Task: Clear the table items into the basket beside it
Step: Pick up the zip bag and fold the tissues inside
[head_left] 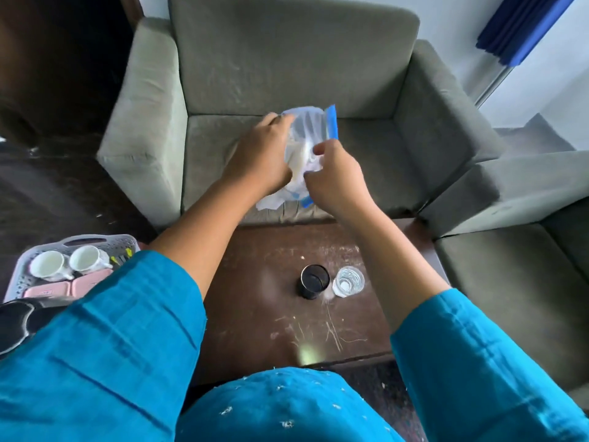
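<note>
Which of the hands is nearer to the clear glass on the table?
Right. The right hand grips the bag almost straight beyond the glass; the left hand grips the same bag further left.

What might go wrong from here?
The plastic bag, gripped by the left hand and right hand, may spill if its blue seal is open. The clear glass and dark cup stand close together below the arms; a sleeve might topple them. Dropped items might chip the white cups in the basket.
</note>
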Tool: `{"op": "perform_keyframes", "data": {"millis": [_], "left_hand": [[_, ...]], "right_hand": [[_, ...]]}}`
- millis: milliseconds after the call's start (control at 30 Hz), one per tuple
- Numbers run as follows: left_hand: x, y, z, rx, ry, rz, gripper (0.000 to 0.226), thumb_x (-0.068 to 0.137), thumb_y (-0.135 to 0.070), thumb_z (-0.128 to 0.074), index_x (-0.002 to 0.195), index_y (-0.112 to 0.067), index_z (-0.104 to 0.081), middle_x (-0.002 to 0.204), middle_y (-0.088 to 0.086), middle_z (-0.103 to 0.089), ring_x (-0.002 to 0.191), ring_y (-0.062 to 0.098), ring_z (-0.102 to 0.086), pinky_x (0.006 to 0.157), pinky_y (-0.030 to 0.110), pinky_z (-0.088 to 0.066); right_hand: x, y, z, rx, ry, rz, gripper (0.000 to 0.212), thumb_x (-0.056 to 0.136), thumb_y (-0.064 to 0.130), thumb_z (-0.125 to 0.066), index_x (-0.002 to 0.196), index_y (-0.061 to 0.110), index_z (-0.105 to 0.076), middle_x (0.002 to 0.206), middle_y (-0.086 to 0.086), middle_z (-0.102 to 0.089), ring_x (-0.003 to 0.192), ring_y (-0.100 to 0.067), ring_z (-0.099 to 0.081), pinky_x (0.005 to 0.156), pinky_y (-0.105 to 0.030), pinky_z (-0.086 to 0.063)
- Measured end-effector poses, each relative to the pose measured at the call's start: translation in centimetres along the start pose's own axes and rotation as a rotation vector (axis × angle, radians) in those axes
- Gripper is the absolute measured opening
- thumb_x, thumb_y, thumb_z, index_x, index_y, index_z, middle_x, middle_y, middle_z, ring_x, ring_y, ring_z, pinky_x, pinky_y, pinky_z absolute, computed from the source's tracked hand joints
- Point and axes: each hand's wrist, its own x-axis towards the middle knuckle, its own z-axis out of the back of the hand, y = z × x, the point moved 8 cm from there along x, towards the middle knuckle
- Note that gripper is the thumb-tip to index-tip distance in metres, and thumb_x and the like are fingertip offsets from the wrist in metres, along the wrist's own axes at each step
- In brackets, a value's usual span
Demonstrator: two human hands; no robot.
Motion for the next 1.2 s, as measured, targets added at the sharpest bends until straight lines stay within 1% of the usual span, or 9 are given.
{"op": "perform_keyframes", "data": {"millis": [100,233,333,467,633,733,867,1067,1200], "left_hand": [[-0.1,0.2,-0.4,-0.044,0.023,-0.002,0.073,0.066,0.001,-0.062,0.135,-0.009,-0.040,0.133,0.015,-0.048,0.116,0.031,-0.050,0.088,0.031,-0.039],[-0.2,-0.2,-2.4,-0.117,0.136,-0.017,0.081,0.067,0.003,-0.062,0.141,-0.011,-0.032,0.146,0.009,-0.038,0.129,0.025,-0.042,0.098,0.025,-0.035],[-0.4,-0.5,-3.1,-0.135,0.164,-0.044,0.078,0.072,0.003,-0.057,0.143,-0.012,-0.028,0.150,0.008,-0.033,0.135,0.022,-0.035,0.104,0.022,-0.029],[-0.6,-0.2,-3.0,-0.126,0.125,-0.044,0.081,0.069,0.007,-0.055,0.143,-0.009,-0.027,0.151,0.009,-0.031,0.137,0.021,-0.032,0.100,0.011,-0.022],[-1.0,-0.9,-2.8,-0.171,0.100,-0.069,0.083,0.067,0.011,-0.056,0.143,-0.010,-0.027,0.151,0.008,-0.031,0.135,0.022,-0.034,0.091,0.004,-0.019],[-0.8,-0.9,-2.2,-0.122,0.076,-0.066,0.081,0.068,0.009,-0.053,0.143,-0.008,-0.027,0.152,0.009,-0.029,0.137,0.023,-0.032,0.097,0.010,-0.022],[-0.2,-0.6,-2.1,-0.070,0.082,-0.014,0.071,0.075,0.002,-0.050,0.142,-0.005,-0.027,0.151,0.013,-0.030,0.136,0.026,-0.034,0.105,0.029,-0.030],[0.0,0.4,-1.4,-0.145,0.036,0.062,0.060,0.071,0.003,-0.057,0.128,-0.010,-0.045,0.135,0.013,-0.048,0.124,0.027,-0.046,0.090,0.021,-0.031],[0.1,0.6,-0.9,-0.169,0.010,0.096,0.063,0.072,0.002,-0.059,0.132,-0.009,-0.044,0.136,0.012,-0.049,0.123,0.026,-0.048,0.087,0.018,-0.029]], "right_hand": [[0.4,-1.1,0.8,-0.172,-0.081,-0.033,0.023,0.082,0.007,-0.055,0.102,0.004,-0.043,0.073,-0.002,-0.047,0.060,-0.019,-0.043,0.042,-0.026,-0.027],[1.3,-0.2,0.6,-0.281,-0.128,0.001,0.021,0.081,0.009,-0.061,0.086,0.009,-0.040,0.082,-0.009,-0.053,0.073,-0.026,-0.049,0.059,-0.029,-0.032],[2.0,0.9,-0.8,-0.338,-0.080,0.129,0.028,0.082,0.013,-0.061,0.106,0.004,-0.052,0.101,-0.014,-0.061,0.091,-0.031,-0.057,0.065,-0.028,-0.032],[3.1,-0.9,-2.9,-0.415,0.061,0.032,0.059,0.084,0.032,-0.065,0.126,-0.002,-0.040,0.115,-0.014,-0.060,0.105,-0.030,-0.057,0.069,-0.028,-0.033],[3.3,-1.7,-3.4,-0.479,0.066,-0.036,0.036,0.085,0.005,-0.054,0.119,-0.001,-0.045,0.114,-0.015,-0.058,0.100,-0.031,-0.060,0.066,-0.031,-0.039],[3.2,-1.5,-3.0,-0.486,0.059,-0.025,0.018,0.083,0.005,-0.050,0.100,0.006,-0.057,0.102,-0.012,-0.061,0.082,-0.027,-0.055,0.062,-0.031,-0.037],[2.9,0.9,-2.0,-0.503,-0.014,0.150,0.020,0.087,0.016,-0.046,0.101,0.009,-0.058,0.108,-0.017,-0.055,0.092,-0.035,-0.056,0.066,-0.029,-0.032],[2.7,2.5,1.2,-0.176,-0.089,0.214,0.020,0.088,0.011,-0.041,0.105,0.010,-0.050,0.080,-0.007,-0.051,0.066,-0.026,-0.044,0.052,-0.031,-0.029],[2.7,1.7,3.2,0.057,-0.114,0.131,0.028,0.084,0.007,-0.046,0.099,0.022,-0.063,0.082,0.003,-0.057,0.070,-0.014,-0.050,0.049,-0.014,-0.035]]}}
